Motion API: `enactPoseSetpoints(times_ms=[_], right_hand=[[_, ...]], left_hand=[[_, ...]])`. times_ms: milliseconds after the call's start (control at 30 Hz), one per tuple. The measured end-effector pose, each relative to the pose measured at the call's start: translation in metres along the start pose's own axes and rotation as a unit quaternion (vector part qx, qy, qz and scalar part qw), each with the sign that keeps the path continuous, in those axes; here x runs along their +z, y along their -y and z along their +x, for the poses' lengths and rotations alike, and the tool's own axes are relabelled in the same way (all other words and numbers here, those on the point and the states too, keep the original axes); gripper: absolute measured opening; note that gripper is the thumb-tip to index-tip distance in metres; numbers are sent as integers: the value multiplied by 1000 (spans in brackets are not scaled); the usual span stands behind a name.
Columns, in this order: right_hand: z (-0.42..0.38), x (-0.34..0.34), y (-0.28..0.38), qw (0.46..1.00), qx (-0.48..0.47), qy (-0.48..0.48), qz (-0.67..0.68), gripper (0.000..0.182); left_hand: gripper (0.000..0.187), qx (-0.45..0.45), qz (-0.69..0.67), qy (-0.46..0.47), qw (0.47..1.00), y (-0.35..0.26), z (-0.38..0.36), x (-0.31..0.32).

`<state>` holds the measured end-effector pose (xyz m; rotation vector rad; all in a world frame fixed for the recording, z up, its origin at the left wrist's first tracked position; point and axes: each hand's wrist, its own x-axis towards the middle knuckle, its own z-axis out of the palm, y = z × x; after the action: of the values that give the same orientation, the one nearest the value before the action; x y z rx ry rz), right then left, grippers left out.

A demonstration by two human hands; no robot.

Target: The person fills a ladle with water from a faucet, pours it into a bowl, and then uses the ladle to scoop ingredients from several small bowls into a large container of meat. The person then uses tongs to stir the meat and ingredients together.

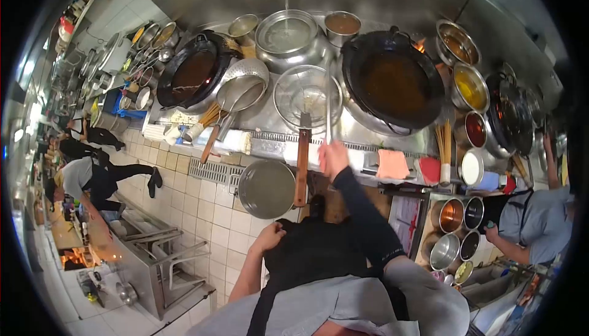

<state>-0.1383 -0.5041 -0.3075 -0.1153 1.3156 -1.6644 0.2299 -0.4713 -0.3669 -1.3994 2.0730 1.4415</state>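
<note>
My right hand is closed round a long pale-metal handle that points away across the stove; the working end of this utensil is hard to make out. Left of it, a round wire strainer lies on the steel top, its wooden handle jutting over the front edge. The large wok of brown liquid sits just beyond and right of that hand. Down by the black apron, my left hand has its fingers curled in, with nothing visible in it.
Water runs into a big metal pot at the back. Another dark wok and a perforated skimmer are at left. A deep pot stands low in front. Flame shows by the large wok. Co-workers stand either side.
</note>
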Motion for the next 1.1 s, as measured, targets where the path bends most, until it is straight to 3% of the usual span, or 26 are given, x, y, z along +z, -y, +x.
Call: enactPoseSetpoints(times_ms=[33, 67, 100, 133, 200, 233, 267, 333, 367, 433, 500, 533, 600, 633, 700, 767, 800, 833, 867, 900, 933, 1000, 1067, 1100], right_hand=[[31, 6, 34, 999, -41, 21, 7, 19], [60, 13, 68, 983, -170, 28, -57, 24], [88, 39, 106, 976, -217, 4, 9, 29], [95, 69, 161, 983, -181, 5, -3, 34], [170, 105, 241, 977, -192, 89, -14, 24], [238, 107, 267, 954, -162, 253, 22, 22], [237, 137, 295, 983, -122, 139, 14, 24], [227, 164, 292, 972, -170, -1, -164, 26], [214, 151, 251, 935, -249, -43, -250, 28], [185, 124, 169, 806, -374, -181, -421, 32], [86, 76, 70, 858, -342, -102, -371, 34], [31, 53, 31, 894, -248, -93, -361, 43], [-32, 10, -33, 893, -223, -80, -382, 46], [-49, -6, -50, 886, -169, -76, -424, 47], [-64, -26, -77, 875, -113, -86, -462, 48], [-62, -35, -94, 868, -114, -122, -467, 49], [-61, -40, -91, 881, -89, -102, -452, 53], [-62, -43, -75, 889, -31, -52, -453, 58], [-58, -52, -89, 889, -38, -35, -455, 64], [-52, -63, -108, 815, -159, -19, -557, 66], [-63, -64, -92, 816, -94, -44, -569, 56], [-78, -78, -89, 825, -94, -102, -549, 45], [-125, -91, -64, 855, -64, -130, -498, 37], [-119, -110, -93, 840, -77, -165, -512, 35]], left_hand=[[38, -29, -30, -19, 999, 10, 6, -5], [37, -50, -87, -18, 995, 18, 13, -10], [36, -70, -144, -18, 987, 25, 23, -14], [36, -91, -198, -17, 976, 31, 33, -17], [33, -102, -272, -41, 956, 28, 69, -10], [33, -112, -304, -44, 945, 24, 94, -5], [34, -89, -339, -49, 935, 20, 122, 1], [35, -70, -409, -56, 908, 2, 152, 6], [34, -68, -447, -58, 890, -20, 166, 6], [31, -75, -499, -48, 862, -41, 190, 16], [25, -95, -526, -28, 845, -33, 227, 36], [23, -92, -529, -6, 844, -28, 239, 41], [22, -86, -538, 25, 838, -9, 260, 48], [11, -67, -358, -30, 931, 31, 292, 69], [9, -92, -390, -8, 916, 25, 280, 58], [19, -162, -483, -5, 860, 10, 272, 48], [25, -224, -550, -13, 804, 8, 271, 47], [26, -199, -550, 28, 811, 20, 274, 44], [27, -172, -548, 69, 815, 30, 277, 41], [25, -162, -550, 109, 812, 40, 287, 39], [26, -123, -558, 170, 803, 59, 303, 38], [32, -42, -596, 317, 737, 106, 332, 33], [32, -140, -605, 158, 768, 87, 307, 31], [32, -21, -412, 154, 898, 81, 286, 23]])
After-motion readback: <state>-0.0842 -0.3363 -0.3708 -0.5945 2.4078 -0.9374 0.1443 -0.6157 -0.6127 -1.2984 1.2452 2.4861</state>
